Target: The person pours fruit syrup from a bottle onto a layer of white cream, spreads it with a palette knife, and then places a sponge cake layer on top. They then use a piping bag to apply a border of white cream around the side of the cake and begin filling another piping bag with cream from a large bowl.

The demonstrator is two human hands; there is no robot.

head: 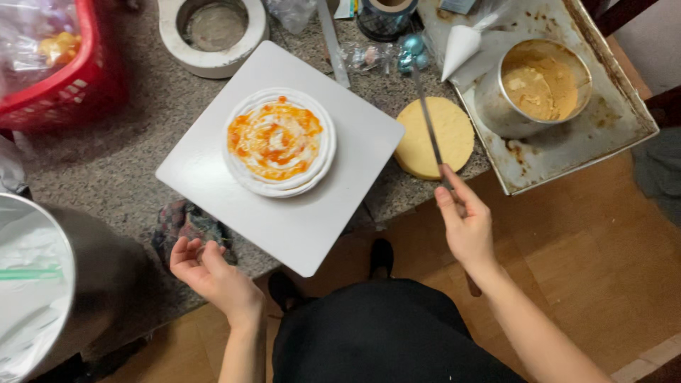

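- White square cake board (312, 220) lies on the speckled grey stone desk (120, 170), one corner jutting over the near edge.
- On the board sits a round cake layer (279, 140) spread with white cream and swirled orange sauce.
- Right hand (464, 225), near and right of the board, has its fingers (454, 191) closed on the handle of a long thin metal spatula (428, 119); the blade reaches away over a plain yellow round sponge layer (435, 137) lying on the desk just right of the board.
- Left hand (209, 273) is at the near left corner of the board, palm up, fingers loosely curled and holding nothing.
- Far right, a stained metal baking tray (603, 135) carries a round metal tin of tan batter (543, 85) and a white piping bag (460, 48).
- Far left stands a red plastic basket (78, 78); a white ring-shaped stand (211, 35) sits beyond the board.
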